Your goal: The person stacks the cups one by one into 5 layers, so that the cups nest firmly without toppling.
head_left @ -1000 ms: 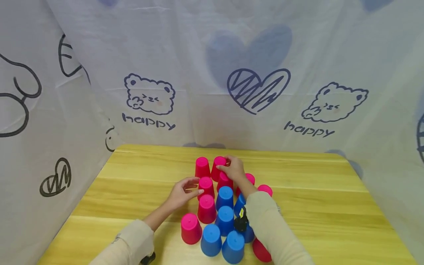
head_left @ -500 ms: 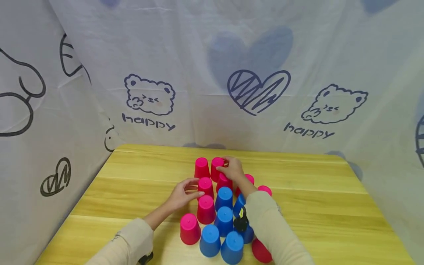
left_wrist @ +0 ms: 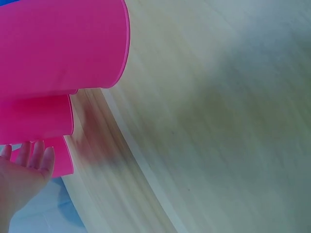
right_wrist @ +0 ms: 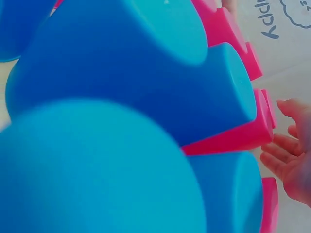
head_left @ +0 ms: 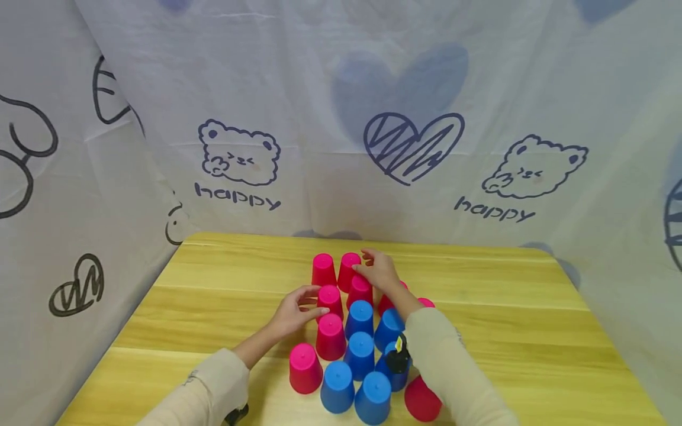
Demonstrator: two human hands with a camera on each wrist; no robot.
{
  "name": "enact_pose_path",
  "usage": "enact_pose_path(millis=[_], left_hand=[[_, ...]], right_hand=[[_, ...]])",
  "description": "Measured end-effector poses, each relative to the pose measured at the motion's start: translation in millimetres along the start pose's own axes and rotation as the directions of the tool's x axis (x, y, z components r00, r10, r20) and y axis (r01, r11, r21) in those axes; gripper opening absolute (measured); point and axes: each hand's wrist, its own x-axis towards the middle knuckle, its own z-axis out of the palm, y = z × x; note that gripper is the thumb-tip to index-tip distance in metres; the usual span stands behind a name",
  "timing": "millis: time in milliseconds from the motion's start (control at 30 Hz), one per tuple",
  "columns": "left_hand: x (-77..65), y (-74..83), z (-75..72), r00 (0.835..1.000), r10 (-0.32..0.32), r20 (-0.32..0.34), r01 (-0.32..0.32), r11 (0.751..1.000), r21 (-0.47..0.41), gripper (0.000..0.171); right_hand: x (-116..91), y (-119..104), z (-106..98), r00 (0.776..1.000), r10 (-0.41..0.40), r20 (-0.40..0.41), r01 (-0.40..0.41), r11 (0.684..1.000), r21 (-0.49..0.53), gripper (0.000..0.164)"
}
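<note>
Upside-down pink and blue cups stand in a cluster on the table. My left hand (head_left: 292,312) is at the left side of a pink cup (head_left: 329,296), thumb before it and fingers behind. In the left wrist view those fingers (left_wrist: 36,154) look straight, tips right at a pink cup's side. At the back, my right hand (head_left: 382,273) hovers beside the rear pink cup (head_left: 347,267), fingers spread and nothing between them. The right wrist view shows this hand (right_wrist: 291,158) just off the cups, beyond large blue cups (right_wrist: 92,165).
Another pink cup (head_left: 322,269) stands at the back left of the group, and one more (head_left: 306,368) at the front left. Blue cups (head_left: 337,386) fill the middle and front. The right sleeve (head_left: 453,367) covers part of the right side. A printed cloth (head_left: 319,89) hangs behind the wooden table (head_left: 533,331).
My right hand has come off the rear pink cup and shifted slightly right, its forearm uncovering more of the blue cups. The left hand stays at its pink cup.
</note>
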Motion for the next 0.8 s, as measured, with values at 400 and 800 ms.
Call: enact_pose_path(millis=[400,800], left_hand=[[4.2,0.6,6.0,0.998,-0.029,-0.054,0.028,0.999,-0.017,0.050],[4.5,2.2,8.3,0.998,0.023,-0.065,-0.020,0.999,0.044,0.052]], right_hand=[[-13.7,6.8,-15.1,0.994,-0.075,-0.084,0.081,0.994,0.067,0.042],[-30.5,22.7,-39.5,0.994,-0.099,-0.050,0.101,0.994,0.038,0.043]])
